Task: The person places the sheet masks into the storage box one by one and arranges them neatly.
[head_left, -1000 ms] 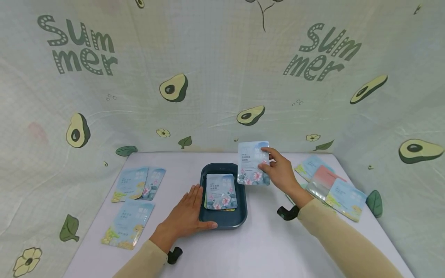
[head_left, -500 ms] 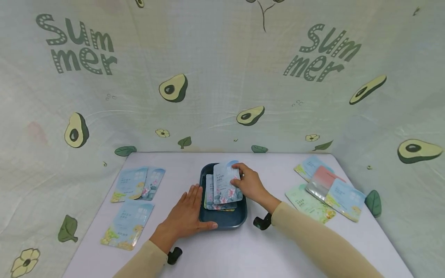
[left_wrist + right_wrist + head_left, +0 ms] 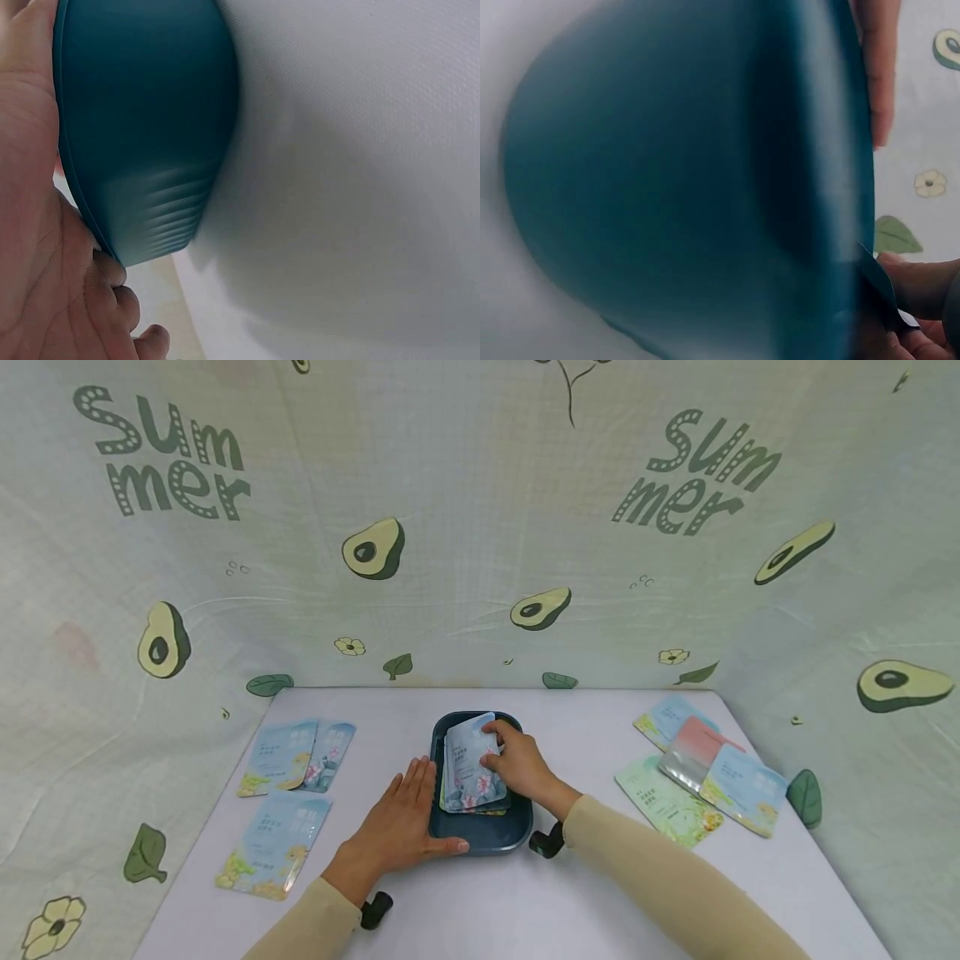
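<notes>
A dark blue tray (image 3: 487, 839) stands mid-table with several flat sheet mask packets stacked inside. My left hand (image 3: 397, 818) rests along the tray's left rim, fingers straight and thumb at the near corner. In the left wrist view that hand (image 3: 45, 247) touches the rim beside the tray's outer wall (image 3: 150, 112). With thumb and fingers, my right hand (image 3: 525, 768) pinches the right edge of a blue sheet mask packet (image 3: 471, 764) with pink flowers. This packet is slightly tilted over the stack. The tray wall (image 3: 645, 187) fills much of the right wrist view.
On the left lie several blue packets (image 3: 277, 843), two of them overlapping. At the right, a green packet (image 3: 667, 802), a pink and silver packet (image 3: 693, 756) and blue packets (image 3: 742, 789) overlap. A printed cloth (image 3: 450, 485) rises behind the white table (image 3: 585, 893).
My right hand has carried the flowered packet left and down from beside the tray to over the stack inside it. My left hand has stayed at the rim.
</notes>
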Tool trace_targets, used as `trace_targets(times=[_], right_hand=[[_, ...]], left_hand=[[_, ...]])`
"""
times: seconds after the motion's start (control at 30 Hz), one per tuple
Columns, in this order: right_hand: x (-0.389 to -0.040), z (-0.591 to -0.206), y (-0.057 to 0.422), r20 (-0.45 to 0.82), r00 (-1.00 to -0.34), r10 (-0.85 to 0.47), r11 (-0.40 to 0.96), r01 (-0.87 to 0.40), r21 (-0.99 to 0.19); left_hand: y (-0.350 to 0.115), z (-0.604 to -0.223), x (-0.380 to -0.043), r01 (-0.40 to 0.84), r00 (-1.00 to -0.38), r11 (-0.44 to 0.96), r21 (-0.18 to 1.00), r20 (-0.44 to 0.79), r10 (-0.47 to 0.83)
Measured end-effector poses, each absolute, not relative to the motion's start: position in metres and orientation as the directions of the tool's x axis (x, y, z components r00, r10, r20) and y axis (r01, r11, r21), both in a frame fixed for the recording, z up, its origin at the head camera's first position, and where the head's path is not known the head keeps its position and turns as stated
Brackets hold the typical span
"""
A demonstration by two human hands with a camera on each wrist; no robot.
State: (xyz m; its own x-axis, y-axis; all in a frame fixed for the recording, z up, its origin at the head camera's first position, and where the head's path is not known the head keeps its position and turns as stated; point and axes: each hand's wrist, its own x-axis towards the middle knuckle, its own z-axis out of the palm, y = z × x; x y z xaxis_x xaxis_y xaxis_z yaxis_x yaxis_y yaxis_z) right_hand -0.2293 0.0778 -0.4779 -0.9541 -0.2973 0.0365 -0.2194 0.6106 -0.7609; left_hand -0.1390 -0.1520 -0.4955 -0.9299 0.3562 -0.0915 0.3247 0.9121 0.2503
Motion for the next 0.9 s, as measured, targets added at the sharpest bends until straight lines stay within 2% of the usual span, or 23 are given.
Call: trace_targets(times=[0.23,0.77,0.9], right_hand=[[-0.2285,-0.4771,0.0785,0.076,-0.935,-0.347,0.72,-0.317,-0.617],[-0.2278,-0.4765,0.0782,0.056,-0.928,-0.368,0.759,-0.335,-0.559],[-0.2264,-0.4729,0.0797,0.072,-0.926,-0.372,0.796,-0.358,-0.488]], left_hand=[[-0.1519,-0.4956,-0.139,0.336,-0.927,0.911,0.238,-0.085,0.365],[-0.1527,-0.4964,-0.1379,0.343,-0.927,0.904,0.256,-0.065,0.37],[-0.1524,-0.4963,-0.1374,0.342,-0.927,0.904,0.256,-0.064,0.369]])
